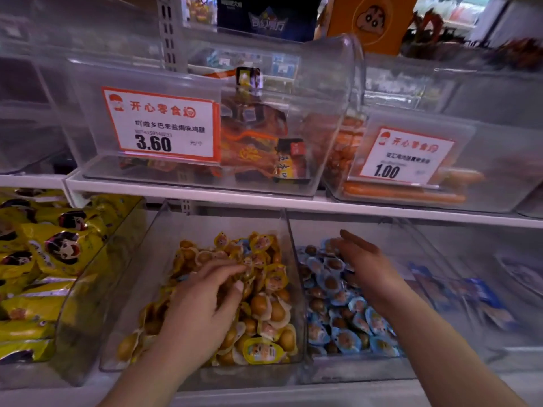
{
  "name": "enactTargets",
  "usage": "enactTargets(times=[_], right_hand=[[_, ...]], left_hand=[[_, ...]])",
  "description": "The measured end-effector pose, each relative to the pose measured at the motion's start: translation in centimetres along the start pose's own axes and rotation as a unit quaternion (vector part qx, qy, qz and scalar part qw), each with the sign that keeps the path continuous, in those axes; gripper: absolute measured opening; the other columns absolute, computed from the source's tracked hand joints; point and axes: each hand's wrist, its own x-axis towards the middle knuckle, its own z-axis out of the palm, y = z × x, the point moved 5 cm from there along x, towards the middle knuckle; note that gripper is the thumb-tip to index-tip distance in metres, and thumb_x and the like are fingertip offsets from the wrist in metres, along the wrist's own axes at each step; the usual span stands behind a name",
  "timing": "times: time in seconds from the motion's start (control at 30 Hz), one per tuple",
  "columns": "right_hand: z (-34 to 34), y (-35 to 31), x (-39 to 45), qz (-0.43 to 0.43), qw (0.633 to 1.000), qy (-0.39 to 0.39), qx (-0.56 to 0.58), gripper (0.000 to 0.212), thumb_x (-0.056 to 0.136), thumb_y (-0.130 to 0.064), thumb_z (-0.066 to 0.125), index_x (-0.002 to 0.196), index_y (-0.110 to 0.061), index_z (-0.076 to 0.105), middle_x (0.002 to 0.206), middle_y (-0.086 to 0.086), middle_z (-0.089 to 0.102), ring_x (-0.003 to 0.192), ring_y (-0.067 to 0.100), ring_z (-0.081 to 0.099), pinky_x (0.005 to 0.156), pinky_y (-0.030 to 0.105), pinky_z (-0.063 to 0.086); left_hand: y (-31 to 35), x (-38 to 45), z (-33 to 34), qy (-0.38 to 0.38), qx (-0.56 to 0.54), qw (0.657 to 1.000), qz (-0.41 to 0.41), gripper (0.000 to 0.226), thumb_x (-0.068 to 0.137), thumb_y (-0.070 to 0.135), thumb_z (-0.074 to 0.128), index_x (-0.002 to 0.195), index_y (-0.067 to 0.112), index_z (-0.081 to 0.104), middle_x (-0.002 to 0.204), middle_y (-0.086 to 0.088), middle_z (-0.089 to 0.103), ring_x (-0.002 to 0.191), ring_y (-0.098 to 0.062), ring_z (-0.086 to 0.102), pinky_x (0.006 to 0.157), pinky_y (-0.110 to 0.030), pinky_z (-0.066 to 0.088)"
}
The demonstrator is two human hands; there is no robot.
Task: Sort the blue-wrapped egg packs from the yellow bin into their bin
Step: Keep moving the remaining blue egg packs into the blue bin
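Both hands are down in the lower shelf's clear bins. The left hand (202, 304) digs into the yellow bin (164, 230), fingers curled among the yellow-wrapped egg packs (264, 312); whether it actually pinches a pack I cannot tell. The right hand (364, 265) hovers over the blue bin (390, 230) with fingers straight and spread, holding nothing. The blue bin already carries a thick heap of blue-wrapped egg packs (343, 327). A small patch of blue (245, 241) shows near the back of the yellow heap — likely a stray to be moved. Judging by this, the sorting looks well advanced, though more strays may lie buried.
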Motion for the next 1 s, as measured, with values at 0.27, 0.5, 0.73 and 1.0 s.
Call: enactTargets(times=[0.27, 0.5, 0.73, 1.0], right_hand=[[6.1, -1.0, -3.9, -0.166, 0.982, -0.056, -0.072, 0.036, 0.095, -0.022, 0.059, 0.124, -0.043, 0.054, 0.121, -0.017, 0.058, 0.109, 0.001, 0.056, 0.084, 0.005, 0.04], [9.4, -0.2, -5.1, -0.211, 0.962, -0.045, -0.167, 0.059, 0.094, -0.009, 0.052, 0.149, -0.026, 0.04, 0.15, -0.008, 0.03, 0.131, 0.006, 0.039, 0.086, -0.01, 0.019], [9.5, 0.1, -5.1, -0.22, 0.959, -0.039, -0.173, 0.05, 0.095, -0.009, 0.052, 0.141, -0.03, 0.048, 0.149, -0.009, 0.029, 0.137, 0.008, 0.035, 0.087, -0.013, 0.013], [9.5, -0.2, -5.4, -0.237, 0.959, -0.027, -0.155, 0.044, 0.091, -0.006, 0.056, 0.13, -0.026, 0.058, 0.134, -0.016, 0.033, 0.115, -0.009, 0.035, 0.085, -0.012, 0.018]], left_hand=[[0.8, 2.7, 0.8, -0.04, 0.069, 0.997, 0.015, 0.042, 0.092, 0.055, 0.041, 0.129, 0.04, 0.055, 0.134, 0.023, 0.051, 0.125, -0.003, 0.049, 0.108, -0.03, 0.041], [-3.7, 12.7, 4.6, -0.188, 0.126, 0.97, -0.088, 0.041, 0.093, 0.041, 0.057, 0.132, 0.029, 0.056, 0.132, -0.001, 0.058, 0.12, -0.021, 0.057, 0.103, -0.036, 0.046], [-5.8, 13.2, 6.2, -0.347, -0.037, 0.928, -0.13, 0.057, 0.078, 0.027, 0.074, 0.132, 0.033, 0.056, 0.126, 0.006, 0.064, 0.115, -0.013, 0.061, 0.104, -0.037, 0.049], [-6.8, 13.3, 5.8, -0.267, 0.051, 0.95, -0.151, 0.049, 0.07, 0.041, 0.083, 0.111, 0.028, 0.059, 0.11, 0.004, 0.066, 0.1, -0.014, 0.064, 0.093, -0.039, 0.054]])
